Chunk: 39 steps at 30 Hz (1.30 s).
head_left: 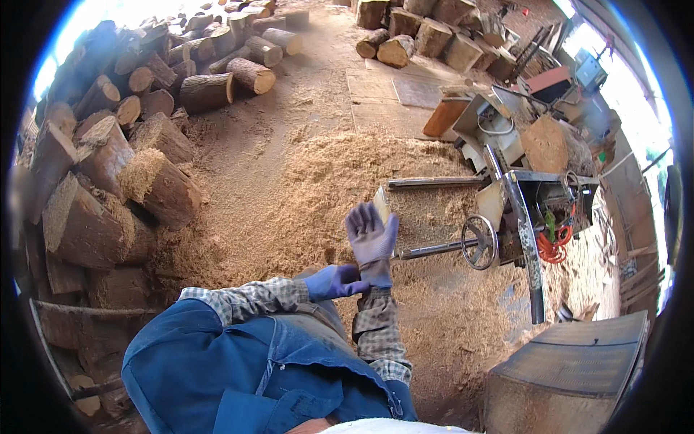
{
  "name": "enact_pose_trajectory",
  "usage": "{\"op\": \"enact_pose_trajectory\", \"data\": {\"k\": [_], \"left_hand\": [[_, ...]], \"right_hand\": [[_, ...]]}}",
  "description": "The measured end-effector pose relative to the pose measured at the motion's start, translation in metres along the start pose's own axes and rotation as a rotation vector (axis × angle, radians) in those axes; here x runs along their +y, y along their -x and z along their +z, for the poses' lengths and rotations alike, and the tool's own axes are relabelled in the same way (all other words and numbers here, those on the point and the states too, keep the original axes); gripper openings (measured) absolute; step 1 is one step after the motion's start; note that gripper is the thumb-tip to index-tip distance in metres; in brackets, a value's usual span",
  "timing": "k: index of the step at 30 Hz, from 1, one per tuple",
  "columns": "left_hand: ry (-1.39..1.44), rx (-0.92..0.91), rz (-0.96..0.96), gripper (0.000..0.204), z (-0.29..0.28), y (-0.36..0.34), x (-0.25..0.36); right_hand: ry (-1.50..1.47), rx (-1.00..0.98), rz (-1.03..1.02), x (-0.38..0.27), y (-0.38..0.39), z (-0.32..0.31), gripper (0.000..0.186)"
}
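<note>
Left hand (331,283) at right wrist (376,281), right hand (372,242) palm up

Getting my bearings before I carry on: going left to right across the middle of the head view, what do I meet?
Stacked logs → left gloved hand → right gloved hand → spoked handwheel → orange coil.

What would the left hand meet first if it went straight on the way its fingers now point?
The purple glove cuff on the open right hand. The left hand points rightward at that cuff and seems to touch it, though depth leaves contact uncertain.
</note>
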<state>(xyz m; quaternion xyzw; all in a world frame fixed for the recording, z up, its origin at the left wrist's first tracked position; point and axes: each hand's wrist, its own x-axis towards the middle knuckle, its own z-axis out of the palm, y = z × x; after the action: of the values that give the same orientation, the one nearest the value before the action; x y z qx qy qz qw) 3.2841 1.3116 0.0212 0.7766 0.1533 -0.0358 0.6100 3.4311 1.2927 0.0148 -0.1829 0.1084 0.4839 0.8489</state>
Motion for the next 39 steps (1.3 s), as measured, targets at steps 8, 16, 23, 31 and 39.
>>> {"op": "enact_pose_trajectory", "data": {"k": [8,16,23,31,39], "left_hand": [[0.186,-0.057,0.195,0.031,-0.022,-0.073,0.038],[0.029,-0.199,0.322,0.029,-0.051,-0.141,0.071],[-0.022,-0.298,0.390,0.034,-0.050,-0.184,0.093],[-0.135,-0.370,0.662,0.028,-0.054,-0.211,0.085],[0.311,-0.565,0.275,0.023,-0.050,-0.213,0.117]], "right_hand": [[-0.222,-0.200,-0.203,-0.073,-0.012,0.052,0.072],[-0.205,-0.005,-0.461,-0.138,-0.055,0.058,0.077],[0.040,0.362,-0.743,-0.164,-0.057,0.073,0.064],[0.100,0.333,-0.754,-0.190,-0.040,0.069,0.054],[0.693,0.371,-1.199,-0.198,-0.044,0.093,0.050]]}}
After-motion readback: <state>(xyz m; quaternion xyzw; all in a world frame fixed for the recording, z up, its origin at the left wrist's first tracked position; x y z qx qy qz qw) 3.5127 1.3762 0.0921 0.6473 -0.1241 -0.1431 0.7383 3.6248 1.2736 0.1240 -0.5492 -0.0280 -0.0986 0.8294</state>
